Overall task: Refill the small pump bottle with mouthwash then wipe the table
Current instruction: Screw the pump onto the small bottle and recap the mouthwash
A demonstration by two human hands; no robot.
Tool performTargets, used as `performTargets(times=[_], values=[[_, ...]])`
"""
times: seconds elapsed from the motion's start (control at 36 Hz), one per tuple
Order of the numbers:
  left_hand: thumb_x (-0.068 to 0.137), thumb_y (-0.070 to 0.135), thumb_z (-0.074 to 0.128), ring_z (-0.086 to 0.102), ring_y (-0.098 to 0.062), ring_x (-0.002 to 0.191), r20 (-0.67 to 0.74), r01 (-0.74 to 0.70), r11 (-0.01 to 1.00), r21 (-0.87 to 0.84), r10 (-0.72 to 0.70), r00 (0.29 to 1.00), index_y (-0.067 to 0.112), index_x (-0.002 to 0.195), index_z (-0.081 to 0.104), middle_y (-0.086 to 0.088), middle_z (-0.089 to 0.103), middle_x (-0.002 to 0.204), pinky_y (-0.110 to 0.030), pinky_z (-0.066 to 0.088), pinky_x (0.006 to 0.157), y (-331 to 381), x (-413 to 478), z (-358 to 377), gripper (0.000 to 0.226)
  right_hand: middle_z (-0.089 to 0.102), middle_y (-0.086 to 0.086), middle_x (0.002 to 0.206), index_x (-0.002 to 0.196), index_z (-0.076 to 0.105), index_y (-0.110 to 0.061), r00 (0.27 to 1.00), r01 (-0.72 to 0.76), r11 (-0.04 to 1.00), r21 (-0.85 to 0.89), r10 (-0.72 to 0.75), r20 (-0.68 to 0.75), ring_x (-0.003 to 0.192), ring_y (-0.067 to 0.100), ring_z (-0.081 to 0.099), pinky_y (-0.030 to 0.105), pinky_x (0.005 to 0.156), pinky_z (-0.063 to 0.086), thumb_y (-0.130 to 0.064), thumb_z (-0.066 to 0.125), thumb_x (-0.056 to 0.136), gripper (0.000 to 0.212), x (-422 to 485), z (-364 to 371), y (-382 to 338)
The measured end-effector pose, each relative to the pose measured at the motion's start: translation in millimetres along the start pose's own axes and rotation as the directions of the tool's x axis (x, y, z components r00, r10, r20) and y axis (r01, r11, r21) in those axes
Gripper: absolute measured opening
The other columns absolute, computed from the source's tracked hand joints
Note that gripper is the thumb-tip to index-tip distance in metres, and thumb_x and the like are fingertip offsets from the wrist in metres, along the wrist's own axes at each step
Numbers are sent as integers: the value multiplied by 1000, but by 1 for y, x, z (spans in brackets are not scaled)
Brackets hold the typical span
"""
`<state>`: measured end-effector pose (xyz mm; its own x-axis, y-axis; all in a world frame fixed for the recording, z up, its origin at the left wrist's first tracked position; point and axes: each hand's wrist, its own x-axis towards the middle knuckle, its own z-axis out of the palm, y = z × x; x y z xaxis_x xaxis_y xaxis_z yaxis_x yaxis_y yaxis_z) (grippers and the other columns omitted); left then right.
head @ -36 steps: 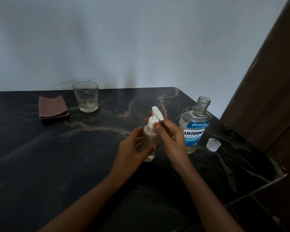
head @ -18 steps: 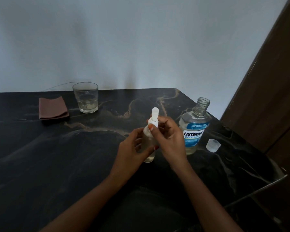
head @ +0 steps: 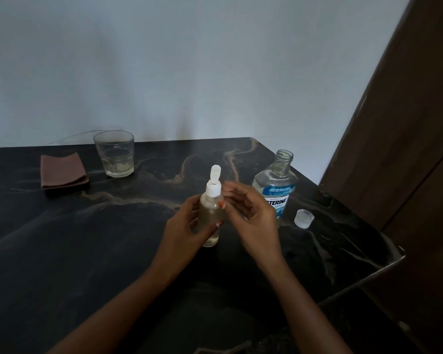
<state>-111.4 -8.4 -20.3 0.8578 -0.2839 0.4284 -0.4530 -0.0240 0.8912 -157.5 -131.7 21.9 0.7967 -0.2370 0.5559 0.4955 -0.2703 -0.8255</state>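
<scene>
A small clear pump bottle [head: 211, 215] with a white pump head stands upright on the dark marble table [head: 87, 238], holding pale liquid. My left hand [head: 187, 226] grips its body from the left. My right hand [head: 251, 213] hovers just right of the pump with loosely bent fingers, holding nothing. The mouthwash bottle [head: 276, 185] stands uncapped behind my right hand, partly hidden by it. Its clear cap [head: 303, 218] lies on the table to the right. A folded brown cloth [head: 63, 169] lies at the back left.
A drinking glass [head: 114, 153] with a little liquid stands at the back beside the cloth. The table's right corner and edge [head: 384, 261] are close to the cap. A dark wooden door [head: 407, 123] rises at the right.
My right hand let go of the pump head and drew back a little to the right. The pump nozzle has turned. My left hand keeps its grip on the bottle.
</scene>
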Motion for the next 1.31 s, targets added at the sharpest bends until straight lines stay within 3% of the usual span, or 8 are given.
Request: performTargets(times=[0.28,0.39,0.5,0.72,0.97,1.08,1.19,1.31], values=[[70,18,75,52,13,104,29,15,1000,28,-16,999,47,106,45,25,54,111,1,40,81,9,2,-8,55,65,-11,90,87,65,-24,994,-5,985,-175,-14,-107,85,9,64,18,76,51,2,62,80,27,-17,-32,-1],[72,14,73,53,7,106,-61,-44,997,67,48,997,27,116,49,13,56,118,-9,44,86,22,-3,-13,52,66,-2,90,85,64,-26,988,-31,978,-208,-1,-154,84,15,65,27,76,54,2,60,81,28,-24,-50,2],[74,19,71,53,12,100,-199,-98,986,135,124,972,34,110,49,24,52,111,-2,43,81,37,-17,-14,45,66,2,90,83,63,-29,973,-87,978,-189,43,-226,83,19,66,22,72,54,-2,60,82,28,-29,-71,6],[77,7,67,62,-13,95,-229,-231,969,88,246,942,29,100,54,9,61,106,-19,51,82,63,-36,8,35,68,3,92,83,64,-30,946,-149,960,-238,68,-316,78,18,65,29,74,54,-2,59,83,28,-32,-113,18],[76,4,68,51,4,109,-68,-211,975,66,215,974,26,106,52,15,51,113,-3,41,86,58,-17,63,40,67,11,99,97,65,-10,933,-210,893,-399,61,-356,80,9,60,0,69,44,-1,66,79,20,-22,-144,42],[75,0,69,42,-4,123,-90,-166,985,54,171,981,10,121,46,5,44,130,-9,35,99,45,-8,84,53,64,12,106,107,60,-7,931,-280,845,-455,124,-343,87,13,58,9,71,45,-4,68,77,31,-12,-149,54],[73,5,72,34,-10,130,-131,-106,989,99,119,984,22,132,31,14,33,133,-29,33,108,36,4,94,74,56,11,122,119,52,-9,923,-363,792,-491,232,-307,105,15,53,23,84,45,-10,72,74,49,-2,-149,64],[74,10,72,33,-17,132,-137,-12,999,50,18,990,25,138,22,3,31,144,-45,36,108,27,14,97,82,49,10,131,127,45,-12,901,-434,720,-542,353,-253,121,23,45,39,101,42,-17,75,72,63,5,-148,71]])
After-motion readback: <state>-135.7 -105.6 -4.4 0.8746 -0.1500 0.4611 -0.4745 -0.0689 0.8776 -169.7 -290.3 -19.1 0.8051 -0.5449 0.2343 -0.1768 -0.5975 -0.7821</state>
